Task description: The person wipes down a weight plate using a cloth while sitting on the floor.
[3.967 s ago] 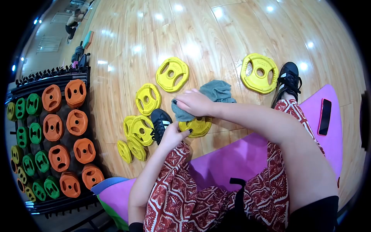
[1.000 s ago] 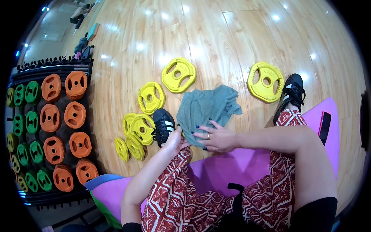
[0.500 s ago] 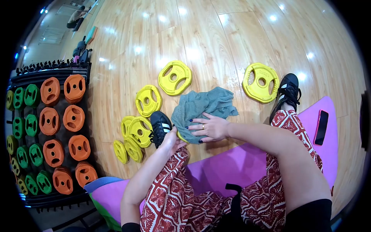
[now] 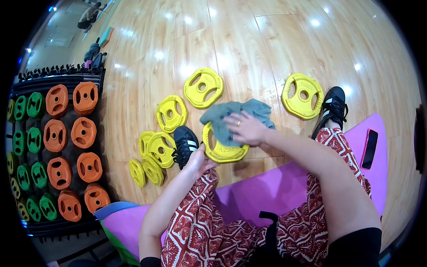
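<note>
A yellow weight plate marked 1.25KG lies between my shoes, its upper part hidden by a grey-green cloth. At the plate's lower left rim is my left hand, with its fingers closed on the edge. My right hand rests flat on the cloth over the plate, fingers stretched out and slightly blurred. Beyond the cloth lies another yellow plate, and one more plate is left of it.
Several yellow plates lie by my left black shoe. A single yellow plate sits beside my right shoe. On the purple mat is a phone. A rack of orange plates stands left.
My right hand has slid up and to the right, bunching the cloth away from me. The near part of the plate with its marking is now uncovered. My left hand stays at the rim.
</note>
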Available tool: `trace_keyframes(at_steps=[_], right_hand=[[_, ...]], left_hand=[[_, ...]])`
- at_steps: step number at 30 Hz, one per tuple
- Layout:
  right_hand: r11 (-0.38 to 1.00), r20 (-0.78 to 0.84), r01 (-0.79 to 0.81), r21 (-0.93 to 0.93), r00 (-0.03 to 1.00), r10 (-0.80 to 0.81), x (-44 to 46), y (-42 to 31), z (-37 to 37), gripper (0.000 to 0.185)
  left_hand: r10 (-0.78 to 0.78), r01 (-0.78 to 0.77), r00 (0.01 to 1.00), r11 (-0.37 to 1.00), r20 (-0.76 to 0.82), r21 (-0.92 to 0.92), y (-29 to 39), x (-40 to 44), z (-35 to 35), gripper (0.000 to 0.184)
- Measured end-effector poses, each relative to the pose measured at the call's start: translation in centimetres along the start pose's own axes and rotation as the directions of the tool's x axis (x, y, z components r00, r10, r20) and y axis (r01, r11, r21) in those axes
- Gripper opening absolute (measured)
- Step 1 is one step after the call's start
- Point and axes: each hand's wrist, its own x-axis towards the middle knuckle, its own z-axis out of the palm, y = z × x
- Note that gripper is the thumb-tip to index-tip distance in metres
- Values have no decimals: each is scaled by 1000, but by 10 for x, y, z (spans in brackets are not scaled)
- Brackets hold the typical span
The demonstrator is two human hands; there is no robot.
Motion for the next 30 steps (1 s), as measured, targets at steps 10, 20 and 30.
trace_keyframes(at_steps=[10,20,30], right_hand=[[972,41,-58,226,998,50,-7,-21,3,49],[952,79,265,151,957,-278,-51,-69,5,48],[936,56,345,70,936,-349,-17,-16,0,48]], left_hand=[[-26,26,999,1000,23,-6,-3,-3,4,49],[-22,22,1000,1000,17,2,-7,7,-2,48],[18,-18,1000,1000,10,4,-2,1,-2,52]])
